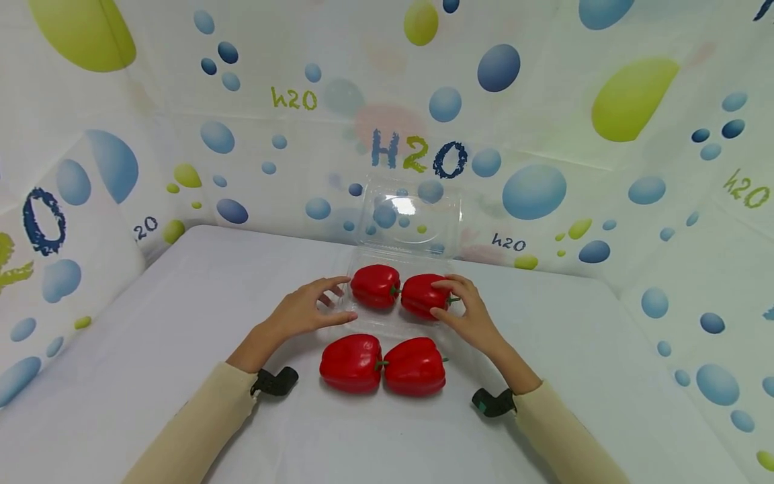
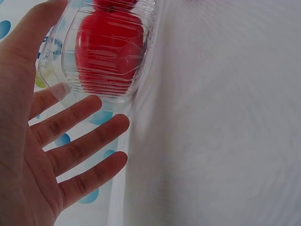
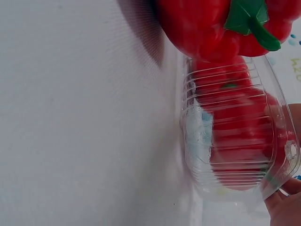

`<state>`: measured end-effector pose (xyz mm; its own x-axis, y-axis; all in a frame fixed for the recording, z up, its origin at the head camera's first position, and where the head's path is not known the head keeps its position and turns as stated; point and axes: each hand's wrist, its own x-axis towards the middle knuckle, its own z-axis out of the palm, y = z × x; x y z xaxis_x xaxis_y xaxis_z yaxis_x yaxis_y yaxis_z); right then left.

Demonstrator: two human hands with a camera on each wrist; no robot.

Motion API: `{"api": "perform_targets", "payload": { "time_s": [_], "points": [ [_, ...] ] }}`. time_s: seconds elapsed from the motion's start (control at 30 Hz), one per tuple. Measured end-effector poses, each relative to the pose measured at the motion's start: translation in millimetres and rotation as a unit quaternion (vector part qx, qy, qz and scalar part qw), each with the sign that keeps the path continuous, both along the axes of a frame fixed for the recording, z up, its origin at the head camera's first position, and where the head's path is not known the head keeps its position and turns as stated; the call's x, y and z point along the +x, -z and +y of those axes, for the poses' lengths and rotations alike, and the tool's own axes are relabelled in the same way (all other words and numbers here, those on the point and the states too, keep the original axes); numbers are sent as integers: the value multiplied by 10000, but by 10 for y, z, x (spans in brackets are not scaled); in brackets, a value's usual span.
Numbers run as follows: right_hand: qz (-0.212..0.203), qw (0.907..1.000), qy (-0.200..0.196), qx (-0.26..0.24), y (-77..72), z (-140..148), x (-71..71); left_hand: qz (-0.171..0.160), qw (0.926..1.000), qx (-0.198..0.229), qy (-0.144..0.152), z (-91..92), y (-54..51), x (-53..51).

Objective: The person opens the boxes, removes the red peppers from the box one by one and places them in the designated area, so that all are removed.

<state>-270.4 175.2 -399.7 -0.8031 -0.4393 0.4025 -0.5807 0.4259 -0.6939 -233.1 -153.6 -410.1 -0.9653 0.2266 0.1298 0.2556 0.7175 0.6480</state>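
Held pepper [image 1: 417, 294]: is sitting in the right half of the clear box [image 1: 387, 325], its stem end pointing right.
Right hand [image 1: 476, 324]: is gripping that pepper between thumb and fingers.
Left boxed pepper [image 1: 373, 287]: is lying beside the held pepper, its stem pointing toward it.
Left hand [image 1: 302, 310]: is reaching to the box's left side with its fingers spread and thumb apart; whether it is touching the plastic, I cannot tell.
Lid [image 1: 411, 218]: is standing raised behind the box in the head view.
Front peppers [image 1: 351, 363]: 2 are lying side by side in front of the box; the head view is showing the pair.
Left wrist view: is revealing 4 separated fingers, partly overlapping in the head view, and the box's ribbed wall.
Right wrist view: is showing the green stem [image 3: 256, 26] of 1 pepper outside the box close up.
White table [image 1: 181, 336]: is supporting everything, with a dotted backdrop [image 1: 363, 60] hanging behind.
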Motion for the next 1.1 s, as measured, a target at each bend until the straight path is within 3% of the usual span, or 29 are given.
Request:
{"api": "perform_targets", "payload": {
  "time_s": [0.53, 0.77, 1.1],
  "points": [
    [-206, 9994, 85, -275, 20, 47, 79, 15, 10000, -8, -44, 4, 25, -9],
    [-279, 9987, -15, -429, -249, -43, 374, -40, 10000, 43, -24, 14, 30, 2],
    [-191, 9989, -15, -418, -271, -48, 382, -8, 10000, 10, -38, 11, 4, 13]
  ]
}}
